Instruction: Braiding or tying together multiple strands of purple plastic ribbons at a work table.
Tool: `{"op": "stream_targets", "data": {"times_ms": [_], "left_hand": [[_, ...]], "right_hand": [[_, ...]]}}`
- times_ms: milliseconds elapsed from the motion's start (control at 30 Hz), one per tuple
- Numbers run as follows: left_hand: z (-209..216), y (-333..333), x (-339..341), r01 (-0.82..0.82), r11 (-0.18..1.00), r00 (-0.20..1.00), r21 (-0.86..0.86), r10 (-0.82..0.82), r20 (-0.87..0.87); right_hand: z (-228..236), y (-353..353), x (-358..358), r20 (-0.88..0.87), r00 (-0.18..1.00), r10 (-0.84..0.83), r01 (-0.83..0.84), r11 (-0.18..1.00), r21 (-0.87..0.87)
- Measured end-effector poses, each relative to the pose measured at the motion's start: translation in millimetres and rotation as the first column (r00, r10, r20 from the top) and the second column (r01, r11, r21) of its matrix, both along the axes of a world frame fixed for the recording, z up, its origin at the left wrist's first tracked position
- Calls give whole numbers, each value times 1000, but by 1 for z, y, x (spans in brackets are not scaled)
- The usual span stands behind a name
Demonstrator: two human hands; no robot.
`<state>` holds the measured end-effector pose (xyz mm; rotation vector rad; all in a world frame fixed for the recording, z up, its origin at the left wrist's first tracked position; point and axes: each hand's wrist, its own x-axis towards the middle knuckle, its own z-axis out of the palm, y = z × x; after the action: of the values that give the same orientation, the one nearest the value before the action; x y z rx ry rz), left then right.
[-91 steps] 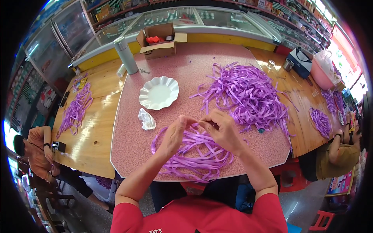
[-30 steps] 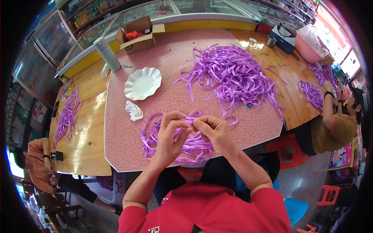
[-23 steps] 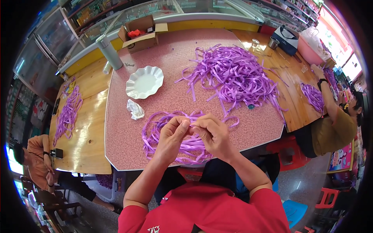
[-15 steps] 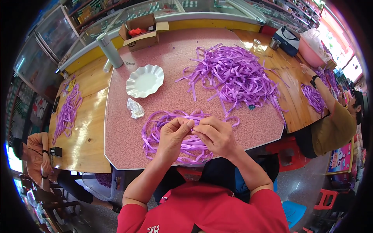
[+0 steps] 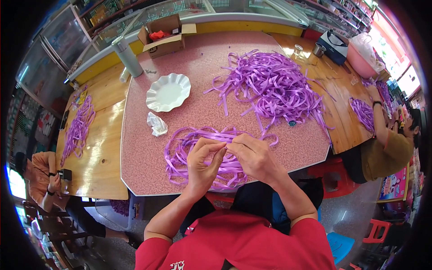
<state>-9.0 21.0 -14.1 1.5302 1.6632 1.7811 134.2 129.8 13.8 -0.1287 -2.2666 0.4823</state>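
1. Purple ribbon (image 5: 228, 169) lies in loose loops on the table (image 5: 144, 166), beneath both hands; probably light, soft, slippery.
2. Left hand (image 5: 204, 164): thumb and finger pinched, seemingly on a ribbon bit.
3. Right hand (image 5: 254, 157): likewise, fingertips meeting the left's.
4. Ribbon heap (image 5: 276, 85): tangled; best drawn by free ends.
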Motion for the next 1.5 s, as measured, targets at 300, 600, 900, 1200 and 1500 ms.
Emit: {"op": "stream_targets", "data": {"times_ms": [300,600,900,1200,1500], "left_hand": [[-16,18,4,-87,996,995,20,88,-43],[-19,17,2,-12,999,999,52,10,32],[-11,18,-3,-88,935,942,343,190,-277],[-3,13,-20,-83,937,730,340,290,-619],[-8,11,-12,-65,982,967,178,106,-232]], "right_hand": [[-9,-3,-4,33,989,-145,148,979,-141],[-12,-3,-3,-12,996,-85,63,820,-569],[-11,-10,-1,-180,983,21,-179,-35,-983],[-5,-5,-2,-42,997,63,-57,254,-966],[13,-10,2,123,992,-21,90,801,-592]]}}
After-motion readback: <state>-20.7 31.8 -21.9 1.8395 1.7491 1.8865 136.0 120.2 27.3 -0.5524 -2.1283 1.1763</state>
